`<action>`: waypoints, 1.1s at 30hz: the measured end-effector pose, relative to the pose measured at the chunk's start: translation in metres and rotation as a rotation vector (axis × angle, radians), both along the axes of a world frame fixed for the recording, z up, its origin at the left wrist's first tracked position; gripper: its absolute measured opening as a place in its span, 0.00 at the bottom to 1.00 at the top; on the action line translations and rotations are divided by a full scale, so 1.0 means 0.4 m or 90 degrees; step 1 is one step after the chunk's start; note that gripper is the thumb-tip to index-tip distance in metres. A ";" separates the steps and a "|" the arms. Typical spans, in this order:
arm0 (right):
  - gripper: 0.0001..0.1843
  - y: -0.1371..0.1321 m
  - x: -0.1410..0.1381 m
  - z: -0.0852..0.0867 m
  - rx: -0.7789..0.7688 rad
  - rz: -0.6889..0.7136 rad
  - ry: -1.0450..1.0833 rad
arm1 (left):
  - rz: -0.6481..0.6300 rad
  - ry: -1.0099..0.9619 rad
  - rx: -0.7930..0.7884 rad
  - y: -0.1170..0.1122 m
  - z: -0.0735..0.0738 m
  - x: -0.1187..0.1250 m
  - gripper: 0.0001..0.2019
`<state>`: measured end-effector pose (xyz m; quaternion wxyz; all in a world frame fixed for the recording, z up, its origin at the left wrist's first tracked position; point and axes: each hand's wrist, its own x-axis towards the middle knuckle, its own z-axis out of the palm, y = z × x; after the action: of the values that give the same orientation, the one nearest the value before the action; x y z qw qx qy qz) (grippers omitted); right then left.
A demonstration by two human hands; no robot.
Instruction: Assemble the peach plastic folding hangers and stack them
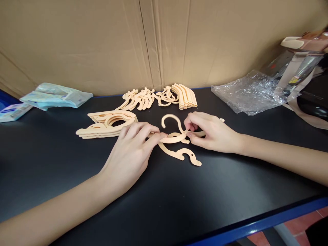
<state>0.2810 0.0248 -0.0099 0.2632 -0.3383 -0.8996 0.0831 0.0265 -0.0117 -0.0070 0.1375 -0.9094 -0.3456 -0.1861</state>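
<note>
Head view: cream strip [201,134] partly hidden behind right hand [214,132].

Head view, forward, downward, near table [153,191]

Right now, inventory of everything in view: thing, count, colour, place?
Hook piece: 1, peach, centre
Curved piece: 1, peach, front centre
Stacked pieces: several, peach, left
Back pieces: many, peach, back centre
Packets: 2, pale blue, back left
Plastic sheet: 1, clear, back right
Strapped bottle: 1, clear, far right
Dark item: 1, black, right edge
Cardboard: count unclear, brown, background
Table: 1, black, beneath
Floor tiles: several, red, bottom right
Left hand: 1, bare, centre left
Right hand: 1, bare, centre right
</note>
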 end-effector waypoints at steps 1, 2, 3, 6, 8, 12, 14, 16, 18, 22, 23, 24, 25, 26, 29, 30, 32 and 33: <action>0.06 -0.001 0.001 0.000 0.001 0.031 -0.002 | -0.002 -0.001 -0.007 0.000 0.000 -0.001 0.16; 0.06 -0.002 0.001 -0.001 0.005 0.057 0.000 | -0.005 -0.002 -0.013 0.001 -0.001 -0.002 0.17; 0.06 -0.003 0.002 -0.002 0.012 0.078 0.002 | -0.012 -0.004 -0.018 0.001 -0.001 -0.002 0.17; 0.08 -0.003 0.003 -0.004 0.032 0.116 -0.011 | -0.032 -0.004 -0.016 0.002 -0.002 -0.001 0.17; 0.10 -0.002 0.004 -0.005 0.032 0.128 -0.037 | -0.044 -0.001 0.001 0.001 -0.001 0.002 0.17; 0.09 0.000 0.006 -0.005 0.010 0.120 -0.054 | -0.025 -0.018 0.060 -0.005 0.006 0.011 0.14; 0.10 0.001 0.007 -0.005 0.000 0.098 -0.032 | -0.021 -0.037 0.080 -0.009 0.010 0.012 0.12; 0.11 0.002 0.006 -0.005 -0.015 0.073 -0.001 | -0.051 -0.042 0.068 -0.010 0.011 0.012 0.10; 0.10 0.002 0.004 -0.003 -0.035 0.053 0.018 | -0.091 -0.032 0.024 -0.008 0.010 0.010 0.09; 0.09 0.002 -0.001 0.000 -0.079 0.020 0.017 | -0.125 -0.033 -0.080 -0.002 0.008 0.009 0.10; 0.09 0.003 -0.002 0.000 -0.087 0.013 0.014 | -0.127 -0.037 -0.089 -0.002 0.008 0.009 0.10; 0.08 0.003 -0.003 0.000 -0.093 0.006 0.009 | -0.125 -0.039 -0.092 -0.002 0.009 0.009 0.09; 0.08 0.004 -0.003 -0.001 -0.098 0.000 0.004 | -0.121 -0.039 -0.091 -0.003 0.009 0.009 0.08; 0.07 0.004 -0.003 -0.002 -0.100 -0.004 -0.001 | -0.113 -0.040 -0.092 -0.004 0.009 0.009 0.08; 0.04 0.006 -0.002 -0.004 -0.104 0.001 -0.015 | -0.076 -0.054 -0.116 -0.009 0.006 0.008 0.07; 0.03 0.006 -0.001 -0.004 -0.108 0.005 -0.016 | -0.061 -0.067 -0.129 -0.010 0.005 0.007 0.06; 0.06 0.006 -0.001 -0.002 -0.122 0.014 -0.007 | -0.032 -0.096 -0.162 -0.011 0.002 0.007 0.07; 0.08 0.006 -0.001 0.000 -0.127 0.015 0.011 | -0.017 -0.109 -0.186 -0.011 0.002 0.006 0.08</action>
<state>0.2805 0.0273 -0.0099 0.2348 -0.3513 -0.8886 0.1785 0.0291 -0.0160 -0.0063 -0.0289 -0.9052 -0.3670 -0.2124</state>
